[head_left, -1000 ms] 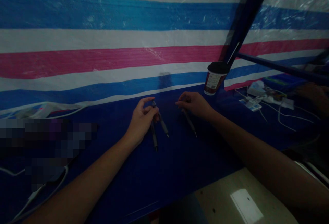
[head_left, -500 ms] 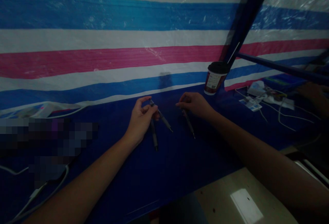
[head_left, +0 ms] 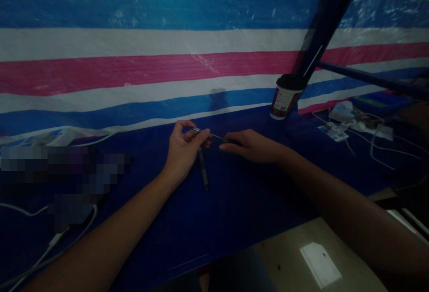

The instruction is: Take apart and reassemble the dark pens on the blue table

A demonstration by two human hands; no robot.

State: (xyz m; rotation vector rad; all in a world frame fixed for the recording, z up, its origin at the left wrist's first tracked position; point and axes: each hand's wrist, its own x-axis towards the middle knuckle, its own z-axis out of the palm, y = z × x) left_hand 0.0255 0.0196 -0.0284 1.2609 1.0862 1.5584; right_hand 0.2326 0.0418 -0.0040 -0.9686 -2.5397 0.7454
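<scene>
Pinching a pen in their fingers, the left hand and right hand are gripping opposite ends. A second pen is lying on the surface; a labelled cup is showing illegible print.

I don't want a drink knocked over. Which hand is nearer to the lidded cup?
Right. The right hand is in front of the lidded cup and to its left, apart from it; the left hand is farther off to the left.

L hand, R hand, forearms bare; dk bluish lap cloth, btm edge.
</scene>
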